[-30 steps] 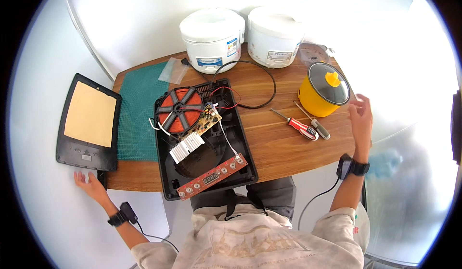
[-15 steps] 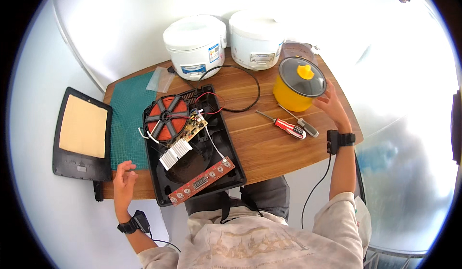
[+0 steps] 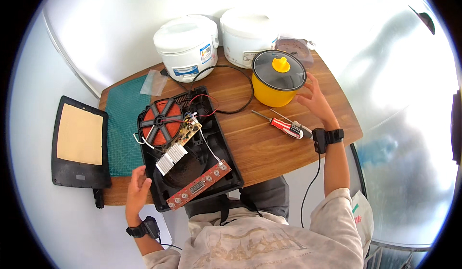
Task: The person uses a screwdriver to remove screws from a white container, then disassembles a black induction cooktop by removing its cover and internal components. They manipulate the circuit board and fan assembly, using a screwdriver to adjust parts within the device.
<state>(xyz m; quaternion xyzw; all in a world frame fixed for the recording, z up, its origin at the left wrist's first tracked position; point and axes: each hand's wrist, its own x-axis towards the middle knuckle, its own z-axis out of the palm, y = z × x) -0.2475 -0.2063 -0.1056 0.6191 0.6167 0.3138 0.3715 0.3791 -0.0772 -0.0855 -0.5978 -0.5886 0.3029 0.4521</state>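
My right hand [image 3: 308,88], fingers apart, is against the right side of a yellow pot [image 3: 267,93] with a glass lid. My left hand [image 3: 143,180], fingers loosely bent and apart, is at the left edge of an opened black induction-cooker housing [image 3: 224,151]. In it lie an orange coil [image 3: 151,134], a circuit board [image 3: 187,132] with a finned silver heat sink [image 3: 171,158], and a red button board [image 3: 197,186]. Two screwdrivers [image 3: 286,127] lie in front of the pot.
A black panel [image 3: 79,172] with a tan sheet is at the left, beside a green cutting mat [image 3: 122,115]. Two white rice cookers [image 3: 185,50] stand at the back, near plastic bags [image 3: 151,81] and a black cable. The wooden table [image 3: 260,158] has walls around it.
My right hand has moved forward and left to the pot, which now sits farther left. My left hand has moved right from beside the black panel to the housing's edge.
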